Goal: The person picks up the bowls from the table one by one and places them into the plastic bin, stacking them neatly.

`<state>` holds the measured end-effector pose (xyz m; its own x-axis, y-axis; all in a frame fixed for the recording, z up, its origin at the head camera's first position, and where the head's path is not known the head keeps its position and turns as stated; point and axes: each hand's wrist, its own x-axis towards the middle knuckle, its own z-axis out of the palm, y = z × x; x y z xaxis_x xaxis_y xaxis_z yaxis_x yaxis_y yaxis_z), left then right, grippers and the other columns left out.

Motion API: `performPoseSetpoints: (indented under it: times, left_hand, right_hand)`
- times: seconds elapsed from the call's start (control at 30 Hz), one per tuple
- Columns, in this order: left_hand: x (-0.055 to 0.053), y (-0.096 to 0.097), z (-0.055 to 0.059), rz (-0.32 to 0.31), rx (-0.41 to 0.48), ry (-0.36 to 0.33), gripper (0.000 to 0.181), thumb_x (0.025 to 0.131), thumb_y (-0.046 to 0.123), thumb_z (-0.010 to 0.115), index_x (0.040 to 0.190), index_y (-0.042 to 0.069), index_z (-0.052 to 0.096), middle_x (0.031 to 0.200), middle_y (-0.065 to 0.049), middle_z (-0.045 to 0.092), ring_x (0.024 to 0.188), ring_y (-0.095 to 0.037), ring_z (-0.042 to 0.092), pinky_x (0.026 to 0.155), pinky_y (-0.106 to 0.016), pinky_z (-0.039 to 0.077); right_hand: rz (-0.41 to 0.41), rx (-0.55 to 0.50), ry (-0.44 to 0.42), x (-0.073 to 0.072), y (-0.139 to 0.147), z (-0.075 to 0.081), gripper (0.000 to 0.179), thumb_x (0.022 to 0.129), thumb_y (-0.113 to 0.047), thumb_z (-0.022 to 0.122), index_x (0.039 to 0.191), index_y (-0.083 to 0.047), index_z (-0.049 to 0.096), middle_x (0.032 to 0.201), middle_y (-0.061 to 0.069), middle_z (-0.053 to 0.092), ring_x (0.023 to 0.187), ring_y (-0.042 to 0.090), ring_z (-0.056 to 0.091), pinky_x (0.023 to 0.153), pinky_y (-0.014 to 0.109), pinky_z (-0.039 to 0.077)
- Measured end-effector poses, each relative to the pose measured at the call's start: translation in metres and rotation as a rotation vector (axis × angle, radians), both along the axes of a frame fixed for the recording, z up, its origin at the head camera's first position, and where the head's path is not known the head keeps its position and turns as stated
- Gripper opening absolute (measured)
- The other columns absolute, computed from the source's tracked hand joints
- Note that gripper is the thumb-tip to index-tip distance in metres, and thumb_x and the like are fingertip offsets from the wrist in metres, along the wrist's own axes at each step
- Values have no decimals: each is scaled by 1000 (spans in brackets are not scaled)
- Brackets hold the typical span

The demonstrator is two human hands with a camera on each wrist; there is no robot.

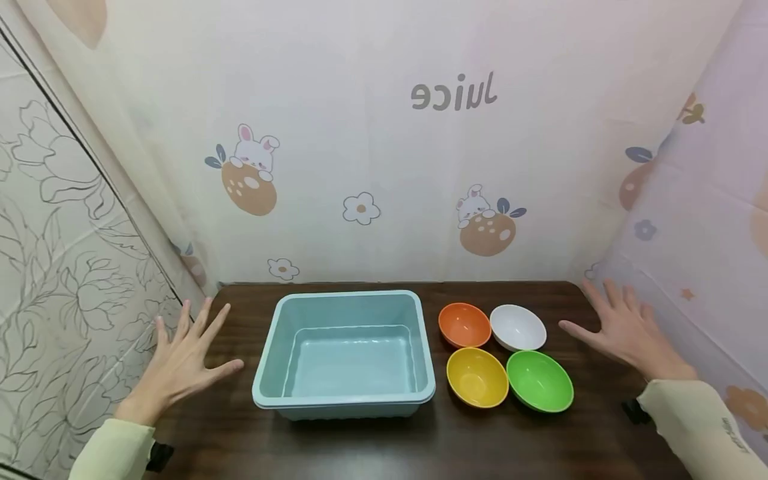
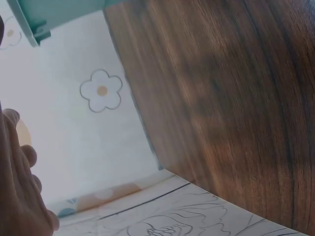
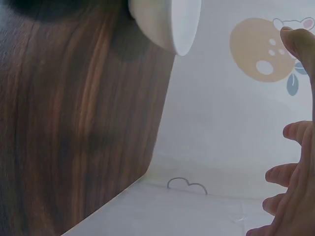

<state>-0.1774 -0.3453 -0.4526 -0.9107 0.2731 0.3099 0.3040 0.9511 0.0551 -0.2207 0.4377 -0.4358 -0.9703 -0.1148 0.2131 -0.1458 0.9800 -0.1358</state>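
My left hand (image 1: 183, 363) is spread wide with straight fingers, left of a pale blue rectangular basin (image 1: 354, 403). It holds nothing. On the other side my right hand (image 1: 630, 330) is also spread, its thumb pointing toward a white bowl (image 1: 519, 327). An orange bowl (image 1: 465, 325) stands beside the white one. In front of them are a yellow bowl (image 1: 477, 377) and a green bowl (image 1: 540, 381). All the bowls face up, and the basin has nothing in it. The right wrist view catches the side of the white bowl (image 3: 165, 22) beyond the hand's reach.
The dark wooden table (image 1: 360, 447) carries the basin and bowls. A printed curtain (image 1: 366, 153) hangs along the table's back edge. Patterned cloth walls close in the left (image 1: 66, 267) and right (image 1: 708, 280) sides, near the hands.
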Motion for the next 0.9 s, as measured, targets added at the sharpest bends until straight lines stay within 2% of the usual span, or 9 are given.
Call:
performPoseSetpoints:
  times: [0.27,0.53,0.7,0.9]
  left_hand:
    - [6,14,6,-39,1,5,110,84,69,67,167,29,7,174,-14,4,157,-48,-5,112,-81,-11]
    - [4,33,7,-86,-10,25,109,83,72,65,167,29,12,174,-11,5,159,-40,-9,114,-78,-13]
    - [4,43,6,-112,0,27,108,83,73,64,167,28,12,175,-10,5,159,-41,-7,115,-77,-12]
    - [2,55,7,-160,56,-16,106,86,69,64,167,27,11,175,-8,4,159,-39,-11,117,-75,-11]
  right_hand:
    - [24,8,41,-6,-11,-3,107,88,-67,65,166,-13,16,156,41,24,138,70,19,96,86,17]
    - [21,-3,36,-9,-18,0,108,89,-66,65,166,-13,13,162,37,16,139,70,17,98,86,17]
    - [12,-19,7,-11,-19,-2,107,90,-66,64,166,-12,12,165,37,12,143,71,11,102,87,13]
    - [7,-31,-28,-15,-18,-6,108,90,-67,62,166,-11,9,166,38,3,145,71,1,103,88,9]
